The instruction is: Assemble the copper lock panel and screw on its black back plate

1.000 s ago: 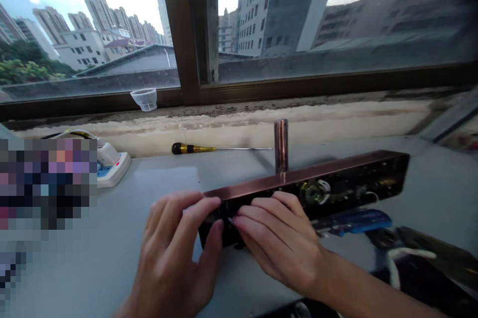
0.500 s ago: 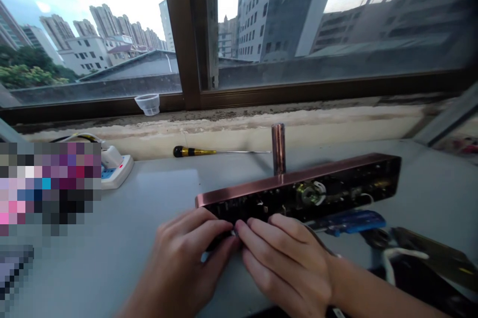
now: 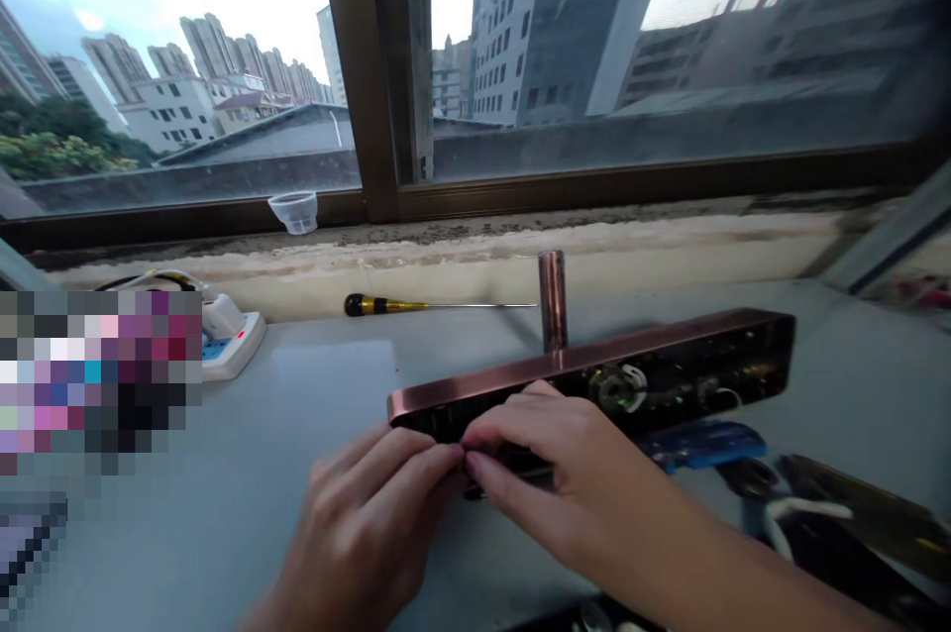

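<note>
A long copper-brown door lock body (image 3: pixel 669 360) stands on its edge on the grey table (image 3: pixel 297 394), its open back with inner parts facing me. A copper handle post (image 3: pixel 553 299) rises behind it. My left hand (image 3: pixel 371 523) and my right hand (image 3: pixel 565 474) meet at the lock's left end, fingertips pinched together there. Whatever small thing sits between the fingertips is hidden. The right hand's fingers curl over the lock's lower left part.
A black-and-yellow screwdriver (image 3: pixel 416 304) lies at the table's back edge. A white power strip (image 3: pixel 230 340) sits at the left beside a blurred-out patch. A clear plastic cup (image 3: pixel 294 212) rests on the window sill. A blue part (image 3: pixel 705 442) and dark lock parts with white wires (image 3: pixel 817 513) lie at the right.
Both hands slid down from the lock's top edge to its lower left end and pinched together. The right hand then rose and covers more of the lock's left part.
</note>
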Motion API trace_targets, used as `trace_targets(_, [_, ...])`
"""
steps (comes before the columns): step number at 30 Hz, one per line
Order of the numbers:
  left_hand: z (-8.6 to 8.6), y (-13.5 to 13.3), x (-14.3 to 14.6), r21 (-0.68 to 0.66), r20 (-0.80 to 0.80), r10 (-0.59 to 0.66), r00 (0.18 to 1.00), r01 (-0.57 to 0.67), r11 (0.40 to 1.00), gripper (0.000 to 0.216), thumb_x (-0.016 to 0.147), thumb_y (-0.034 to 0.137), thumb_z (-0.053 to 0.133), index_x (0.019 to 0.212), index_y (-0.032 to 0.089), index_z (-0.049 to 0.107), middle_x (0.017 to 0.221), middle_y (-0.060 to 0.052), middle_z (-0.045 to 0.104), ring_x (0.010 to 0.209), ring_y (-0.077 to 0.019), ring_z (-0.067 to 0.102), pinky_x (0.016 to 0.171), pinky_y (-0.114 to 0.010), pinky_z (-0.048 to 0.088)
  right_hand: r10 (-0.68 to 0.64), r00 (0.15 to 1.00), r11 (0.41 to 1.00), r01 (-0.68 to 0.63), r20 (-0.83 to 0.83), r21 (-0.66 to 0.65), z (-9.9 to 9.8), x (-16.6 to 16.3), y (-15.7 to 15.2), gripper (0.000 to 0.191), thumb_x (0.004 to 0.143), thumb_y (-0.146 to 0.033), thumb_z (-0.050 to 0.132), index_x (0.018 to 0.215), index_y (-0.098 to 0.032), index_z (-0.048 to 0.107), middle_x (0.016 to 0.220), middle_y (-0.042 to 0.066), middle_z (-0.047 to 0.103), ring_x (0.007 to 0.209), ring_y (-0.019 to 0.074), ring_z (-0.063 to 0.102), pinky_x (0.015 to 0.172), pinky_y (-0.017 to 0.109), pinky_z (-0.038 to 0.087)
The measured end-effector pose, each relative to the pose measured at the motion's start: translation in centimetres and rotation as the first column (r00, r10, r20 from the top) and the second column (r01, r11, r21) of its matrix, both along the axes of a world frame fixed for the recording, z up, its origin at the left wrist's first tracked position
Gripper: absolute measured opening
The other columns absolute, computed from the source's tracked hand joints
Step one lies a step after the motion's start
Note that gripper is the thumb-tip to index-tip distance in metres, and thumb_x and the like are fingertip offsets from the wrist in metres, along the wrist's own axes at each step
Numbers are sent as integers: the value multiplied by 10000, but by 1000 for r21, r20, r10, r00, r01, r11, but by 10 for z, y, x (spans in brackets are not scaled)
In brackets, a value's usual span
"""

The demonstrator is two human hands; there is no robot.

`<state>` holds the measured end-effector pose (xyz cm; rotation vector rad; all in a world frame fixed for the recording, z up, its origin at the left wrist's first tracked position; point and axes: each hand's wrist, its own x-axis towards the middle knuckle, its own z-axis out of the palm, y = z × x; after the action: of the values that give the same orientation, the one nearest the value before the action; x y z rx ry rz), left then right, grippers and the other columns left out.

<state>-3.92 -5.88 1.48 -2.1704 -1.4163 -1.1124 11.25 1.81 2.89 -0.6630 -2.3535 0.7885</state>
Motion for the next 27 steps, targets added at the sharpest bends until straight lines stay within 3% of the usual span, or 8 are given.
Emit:
trace_targets(6, [-4, 0, 0, 21, -37, 0, 999, 1, 1000, 95, 808, 126, 552, 871, 162, 612, 716, -11, 673, 600, -111, 599, 545, -207, 477, 121, 969, 912, -23, 215, -410, 14, 2, 6, 201, 789, -238, 480, 713, -175, 656, 648, -23, 609, 595, 91, 490, 520, 202, 323])
trace_targets(9, [-5, 1, -1, -9, -50, -11, 999, 11, 1000, 100, 814, 126, 544, 887, 160, 602, 728, -15, 666, 615, -111, 591, 562, -208, 474, 109, 975, 858, 6, 193, -514, 15, 2, 7, 177, 760, -242, 502, 684, -153, 635, 599, -30, 552, 561, 75, 437, 498, 186, 306])
trace_targets(12, [-4, -1, -4, -38, -41, 0, 999, -1, 999, 142, 790, 139, 580, 927, 172, 589, 764, -11, 656, 659, -117, 583, 621, -220, 477, 89, 980, 850, 19, 178, -527, 10, 0, 7, 162, 745, -222, 491, 659, -139, 601, 546, -39, 480, 516, 66, 383, 468, 187, 273])
trace_targets(16, [-1, -2, -13, -93, 125, 168, 978, -157, 983, 239, 767, 143, 587, 989, 229, 560, 910, -11, 613, 834, -134, 571, 742, -243, 463, 6, 972, 932, 80, 235, -354, 0, -5, 9, 154, 729, -138, 484, 607, -144, 578, 537, -31, 500, 522, 76, 423, 488, 197, 279])
trace_targets(18, [-1, 1, -17, -228, 292, 252, 923, -188, 955, 267, 765, 164, 564, 1015, 254, 540, 1006, -16, 586, 942, -154, 550, 802, -279, 452, -65, 962, 977, 115, 266, -179, -5, -8, 10, 174, 726, -96, 486, 591, -148, 582, 557, -22, 541, 544, 88, 466, 513, 207, 292])
trace_targets(21, [-3, 8, -19, -486, 560, 311, 768, 0, 874, 391, 702, 203, 573, 1081, 230, 479, 1139, -52, 553, 1080, -205, 500, 861, -340, 432, -156, 961, 984, 132, 229, 115, -16, -11, 8, 181, 743, -72, 485, 612, -146, 585, 612, 0, 596, 572, 115, 531, 542, 228, 312])
trace_targets(24, [-9, 14, -14, -612, 703, 374, 605, 245, 752, 517, 643, 185, 577, 1132, 202, 408, 1087, -63, 575, 973, -209, 555, 800, -334, 449, -187, 975, 921, 132, 119, 366, -29, -12, 7, 166, 751, -60, 483, 643, -143, 578, 621, 15, 597, 554, 137, 552, 513, 244, 304])
trace_targets(27, [-16, 16, -8, -646, 700, 387, 600, 300, 702, 507, 652, 157, 563, 1131, 214, 405, 934, -8, 602, 831, -176, 563, 756, -304, 430, -171, 985, 863, 130, 39, 489, -38, -12, 6, 162, 765, -59, 472, 663, -142, 567, 614, 15, 577, 541, 134, 546, 499, 247, 305])
